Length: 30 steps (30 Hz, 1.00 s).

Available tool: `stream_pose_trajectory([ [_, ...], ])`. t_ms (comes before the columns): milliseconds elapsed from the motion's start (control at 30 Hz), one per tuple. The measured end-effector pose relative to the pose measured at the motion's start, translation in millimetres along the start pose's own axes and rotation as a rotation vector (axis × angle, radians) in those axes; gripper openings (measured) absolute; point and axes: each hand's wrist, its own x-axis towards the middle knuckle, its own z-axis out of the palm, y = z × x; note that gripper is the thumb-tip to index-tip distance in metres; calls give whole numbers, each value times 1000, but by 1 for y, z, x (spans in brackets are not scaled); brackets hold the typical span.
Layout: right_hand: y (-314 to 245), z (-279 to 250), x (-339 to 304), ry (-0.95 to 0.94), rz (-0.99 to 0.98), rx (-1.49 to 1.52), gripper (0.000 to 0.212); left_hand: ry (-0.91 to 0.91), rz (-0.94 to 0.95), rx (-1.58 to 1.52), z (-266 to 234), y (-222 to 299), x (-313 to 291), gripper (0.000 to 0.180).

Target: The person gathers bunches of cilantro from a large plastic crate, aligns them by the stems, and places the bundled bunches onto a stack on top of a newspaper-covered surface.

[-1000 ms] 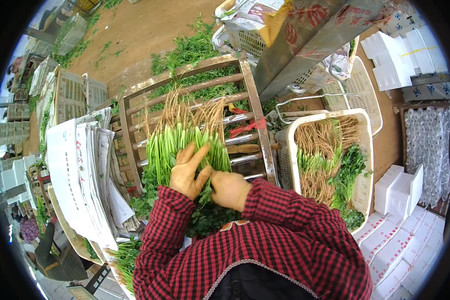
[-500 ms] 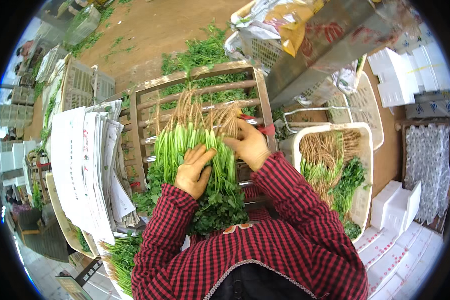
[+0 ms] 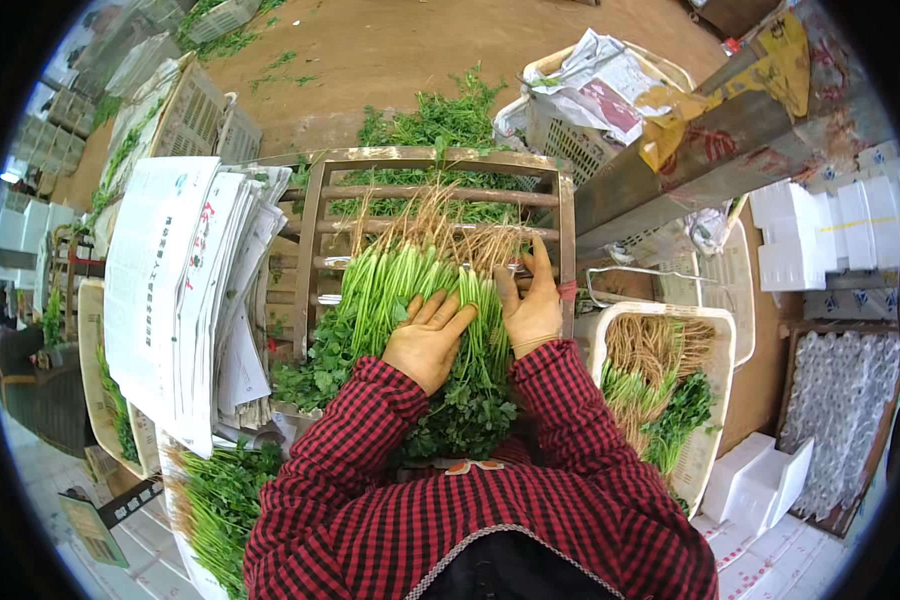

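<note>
A wide bundle of leafy green stalks (image 3: 380,290) with brown roots lies on a brown slatted rack (image 3: 315,250), roots pointing away from me and leaves toward my body. My left hand (image 3: 432,335) rests flat on the middle of the stems, fingers spread over them. Against the bundle's right edge stands my right hand (image 3: 532,308), index finger stretched up beside the roots and thumb side touching the stems. Neither hand is closed around anything visible. The leaf ends run down between my forearms, partly hidden by the sleeves.
Left of the rack is a thick stack of newspapers (image 3: 165,300); more greens (image 3: 225,510) lie below it. A cream crate (image 3: 725,400) with rooted greens stands at the right. A metal post (image 3: 710,130) slants beyond the rack, and loose greens (image 3: 425,125) cover the floor behind it.
My view has shifted, so the rack sits lower and further right. My right hand has moved from the roots down along the bundle's right edge. My left hand stays on the stems.
</note>
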Motion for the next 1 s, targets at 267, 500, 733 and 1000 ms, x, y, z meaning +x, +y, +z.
stream_pose_trajectory([
  [267,-9,34,27,-215,32,167,94,-31,-16,-495,-32,5,-5,49],
  [500,-60,9,-7,62,-198,-496,81,215,-250,-45,-24,-43,-30,57],
  [733,-99,38,15,-319,-128,-417,42,251,-236,-57,-12,-43,-26,65],
  [1000,-105,48,38,-537,-40,-517,45,277,-256,-99,-8,-46,-32,72],
])
